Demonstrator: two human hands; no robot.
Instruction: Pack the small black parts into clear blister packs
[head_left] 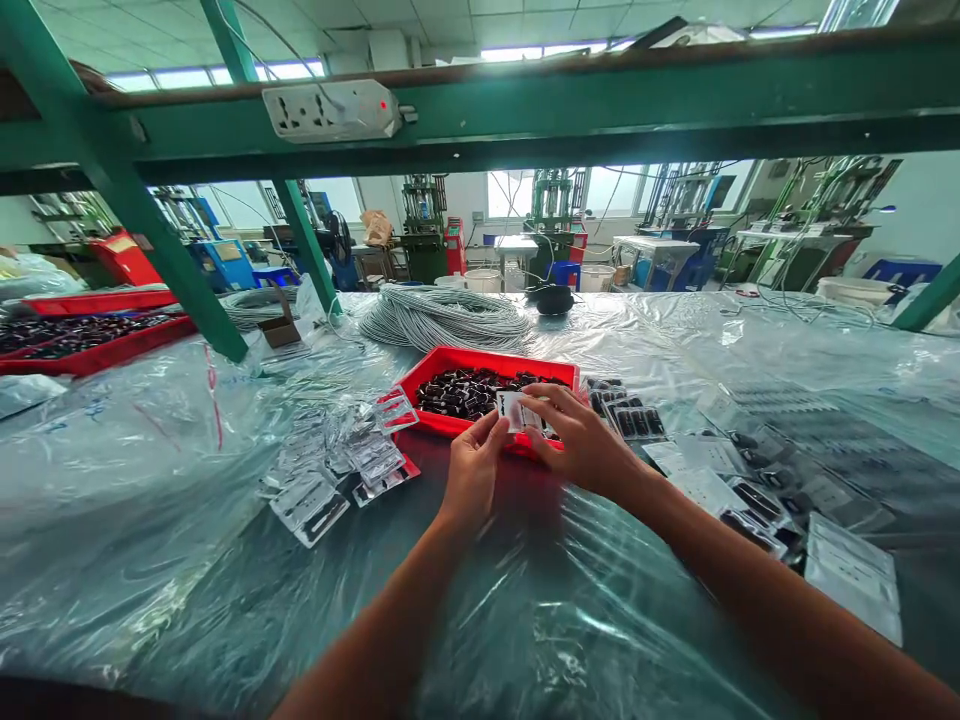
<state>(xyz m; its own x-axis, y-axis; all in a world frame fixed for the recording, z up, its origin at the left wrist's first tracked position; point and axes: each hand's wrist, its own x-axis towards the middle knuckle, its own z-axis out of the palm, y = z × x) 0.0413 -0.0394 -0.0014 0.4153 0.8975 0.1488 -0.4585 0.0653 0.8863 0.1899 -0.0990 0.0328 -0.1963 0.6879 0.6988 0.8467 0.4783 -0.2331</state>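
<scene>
Just in front of the red tray (409, 385), a small whitish plastic bag (513, 408) with dark print is held up between both hands. My left hand (474, 470) pinches its lower left edge between thumb and fingers. At the bag's right side, my right hand (585, 440) has its fingers and thumb closed around the edge, partly covering it. Many small black parts (465, 393) fill the tray behind the hands. Left of the tray lies a loose heap of flat clear bags (330, 460), some with red edges. Whether the held bag contains anything is unclear.
Filled bags of black parts (637, 420) and flat packs (851, 570) lie at right. A coil of grey cable (446, 315) sits behind the tray. Green frame bars (165, 240) and a power strip (334, 110) cross above. Another red tray (112, 345) stands far left.
</scene>
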